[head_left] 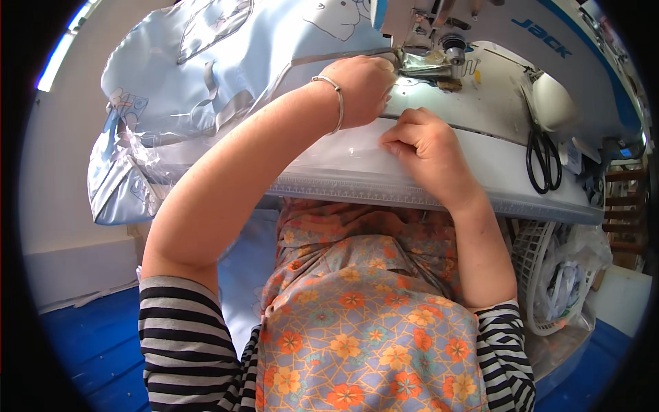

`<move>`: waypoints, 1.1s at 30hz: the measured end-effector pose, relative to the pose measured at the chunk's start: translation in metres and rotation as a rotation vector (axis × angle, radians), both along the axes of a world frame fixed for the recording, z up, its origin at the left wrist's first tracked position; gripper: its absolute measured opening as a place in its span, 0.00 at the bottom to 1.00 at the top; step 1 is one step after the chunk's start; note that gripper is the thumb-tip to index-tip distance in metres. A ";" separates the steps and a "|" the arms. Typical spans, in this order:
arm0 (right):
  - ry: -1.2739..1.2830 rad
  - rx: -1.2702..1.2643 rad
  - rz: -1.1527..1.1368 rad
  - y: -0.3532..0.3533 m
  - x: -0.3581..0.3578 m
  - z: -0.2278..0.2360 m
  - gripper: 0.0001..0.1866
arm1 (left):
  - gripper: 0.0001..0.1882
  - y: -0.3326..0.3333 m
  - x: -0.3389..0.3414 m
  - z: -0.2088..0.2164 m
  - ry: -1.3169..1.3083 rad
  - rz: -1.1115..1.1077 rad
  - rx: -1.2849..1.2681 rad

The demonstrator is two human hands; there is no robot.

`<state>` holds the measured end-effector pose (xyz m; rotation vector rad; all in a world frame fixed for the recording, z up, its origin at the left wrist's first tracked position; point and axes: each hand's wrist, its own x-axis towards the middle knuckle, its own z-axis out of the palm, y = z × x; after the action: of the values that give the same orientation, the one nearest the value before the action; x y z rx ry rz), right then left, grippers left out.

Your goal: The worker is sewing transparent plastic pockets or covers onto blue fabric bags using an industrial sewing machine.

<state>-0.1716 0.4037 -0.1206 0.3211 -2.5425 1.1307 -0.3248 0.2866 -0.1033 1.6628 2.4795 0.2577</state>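
Observation:
Beside the needle area of a white and blue sewing machine [494,31], my left hand [360,89] is closed, with its fingertips largely hidden. It rests at the edge of a light-blue printed fabric [268,34], where a grey trim strip [336,56] runs to the metal binding guide [425,65] by the presser foot. Nearer to me, my right hand [429,147] hovers over the white table edge [343,154]. Its fingers are pinched together, and whatever may be between them is too small to make out.
Black-handled scissors [544,158] lie at the right of the machine bed, next to a white rounded piece [552,103]. A clear ruler strip [384,192] runs along the table's front edge. Below right stands a white plastic basket [532,268] with plastic bags. Fabric hangs off the table's left side.

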 end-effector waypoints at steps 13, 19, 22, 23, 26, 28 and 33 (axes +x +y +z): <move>-0.064 0.129 -0.082 0.006 -0.035 0.002 0.03 | 0.20 0.016 -0.030 0.005 -0.057 0.202 -0.216; -0.083 0.091 -0.157 -0.002 -0.044 0.005 0.03 | 0.13 0.014 -0.043 0.008 -0.100 0.195 -0.117; -0.121 0.161 -0.171 -0.004 -0.047 0.010 0.03 | 0.13 0.006 -0.039 0.019 -0.142 0.164 -0.168; -0.140 0.185 -0.183 -0.005 -0.048 0.012 0.03 | 0.13 0.000 -0.036 0.027 -0.134 0.177 -0.159; -0.146 0.259 -0.183 -0.012 -0.055 0.016 0.05 | 0.12 -0.022 -0.017 0.058 -0.173 0.202 -0.219; -0.073 0.224 -0.087 -0.022 -0.063 0.020 0.05 | 0.11 -0.053 -0.005 0.069 -0.134 0.169 -0.165; -0.085 0.246 0.148 -0.060 -0.086 0.037 0.05 | 0.18 -0.203 -0.002 0.045 0.418 0.433 0.613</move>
<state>-0.2574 0.3441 -0.0834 0.5413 -2.7780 0.8965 -0.3268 0.0833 -0.0587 1.4301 3.3167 0.8770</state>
